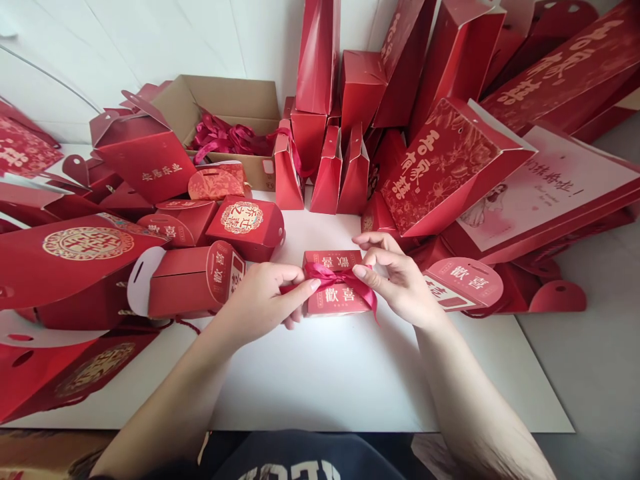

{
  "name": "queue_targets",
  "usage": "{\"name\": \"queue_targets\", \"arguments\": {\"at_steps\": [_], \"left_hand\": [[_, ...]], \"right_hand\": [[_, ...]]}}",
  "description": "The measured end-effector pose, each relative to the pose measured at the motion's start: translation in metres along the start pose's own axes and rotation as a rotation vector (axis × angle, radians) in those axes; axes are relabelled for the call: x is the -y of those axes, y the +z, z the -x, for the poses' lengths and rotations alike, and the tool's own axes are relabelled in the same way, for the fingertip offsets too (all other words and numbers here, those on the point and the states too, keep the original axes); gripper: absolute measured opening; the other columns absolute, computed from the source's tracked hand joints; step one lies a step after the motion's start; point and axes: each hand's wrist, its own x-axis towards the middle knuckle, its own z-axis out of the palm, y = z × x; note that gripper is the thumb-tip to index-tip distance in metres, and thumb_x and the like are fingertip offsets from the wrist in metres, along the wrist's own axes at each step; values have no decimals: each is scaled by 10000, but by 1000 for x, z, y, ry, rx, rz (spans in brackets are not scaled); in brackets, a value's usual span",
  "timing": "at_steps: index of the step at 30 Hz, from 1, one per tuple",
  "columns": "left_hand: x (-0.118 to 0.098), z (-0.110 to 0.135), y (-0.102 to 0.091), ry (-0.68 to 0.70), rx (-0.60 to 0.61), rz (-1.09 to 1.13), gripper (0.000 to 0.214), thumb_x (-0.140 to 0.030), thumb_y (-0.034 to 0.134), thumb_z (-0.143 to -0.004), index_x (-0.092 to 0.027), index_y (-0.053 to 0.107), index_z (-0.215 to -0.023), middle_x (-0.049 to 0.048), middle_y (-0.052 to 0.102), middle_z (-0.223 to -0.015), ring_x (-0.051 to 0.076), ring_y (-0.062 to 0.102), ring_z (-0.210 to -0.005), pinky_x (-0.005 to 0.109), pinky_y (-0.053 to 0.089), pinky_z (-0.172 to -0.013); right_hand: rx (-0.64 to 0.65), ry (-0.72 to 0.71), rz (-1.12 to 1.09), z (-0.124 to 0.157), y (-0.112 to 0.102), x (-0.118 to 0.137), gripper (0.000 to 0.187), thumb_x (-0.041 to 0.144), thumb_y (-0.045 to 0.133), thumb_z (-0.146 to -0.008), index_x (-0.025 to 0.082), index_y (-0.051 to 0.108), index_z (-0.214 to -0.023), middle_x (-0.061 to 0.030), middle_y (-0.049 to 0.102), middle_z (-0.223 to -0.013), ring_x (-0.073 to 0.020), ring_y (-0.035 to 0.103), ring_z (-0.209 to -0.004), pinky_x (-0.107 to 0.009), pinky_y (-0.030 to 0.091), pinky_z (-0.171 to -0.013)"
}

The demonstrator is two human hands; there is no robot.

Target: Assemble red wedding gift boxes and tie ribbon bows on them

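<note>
A small red gift box point(336, 308) with pale lettering sits on the white table in front of me. A dark pink ribbon point(327, 275) is tied across its top, with a bow and a loose tail hanging at the right. My left hand point(273, 293) pinches the ribbon at the box's left side, its thumb on top and other fingers curled beneath. At the right side, my right hand point(393, 277) has thumb and index finger closed on the ribbon's loop. Its other fingers stretch out past the box's far edge.
Red boxes point(247, 227) crowd the table's left side. Behind stands a cardboard box point(235, 97) of pink ribbons point(225, 137). Tall red bags point(325, 167) line the back, with larger bags point(445, 163) at the right. The table's front edge point(320, 427) lies near my body.
</note>
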Motion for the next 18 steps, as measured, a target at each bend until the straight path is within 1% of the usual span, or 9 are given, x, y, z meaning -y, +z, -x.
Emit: {"name": "queue_targets", "arguments": {"at_steps": [1,2,4,8,11,13,18], "left_hand": [[-1,0,1,-39,44,73,403,-478,525,-908,-165,566,-659,-8,664,-601,124,651,-552,216,516,-536],[-1,0,2,-68,73,132,369,-466,528,-911,-167,592,-704,4,700,-649,140,689,-601,222,550,-560],[-1,-2,5,-88,83,197,319,-432,534,-914,-168,619,-756,19,734,-713,160,727,-680,226,586,-594],[4,-5,5,-33,23,216,278,-343,535,-918,-162,620,-725,16,740,-714,154,734,-684,218,605,-612],[7,-7,3,13,-4,207,267,-297,535,-915,-160,612,-699,7,736,-700,143,729,-669,216,610,-627],[8,-8,1,29,23,220,267,-308,540,-917,-160,622,-711,9,739,-709,141,729,-673,217,610,-633],[11,-12,-1,26,110,264,265,-343,566,-904,-155,615,-723,27,745,-757,155,734,-722,235,605,-662]], "right_hand": [[3,9,-20,0,1,0,275,351,677,-862,198,555,-668,-66,527,-1244,-234,469,-1267,-414,326,-1077],[13,30,-45,-1,1,0,298,355,671,-866,197,535,-652,-69,527,-1283,-243,442,-1314,-431,306,-1102],[34,74,-82,-1,2,0,326,364,658,-874,199,512,-634,-74,555,-1288,-250,435,-1341,-448,308,-1108],[23,100,-95,-1,3,0,325,365,644,-885,203,519,-633,-75,589,-1270,-249,454,-1334,-442,335,-1089],[-6,112,-78,0,3,0,323,359,647,-884,200,528,-628,-76,581,-1284,-244,458,-1332,-438,313,-1105],[-19,120,-82,-1,4,1,324,349,648,-883,198,527,-622,-81,580,-1277,-237,457,-1333,-429,310,-1108],[-38,159,-129,-2,6,-1,331,330,650,-878,190,518,-609,-85,584,-1262,-227,501,-1285,-391,371,-1051]]}}
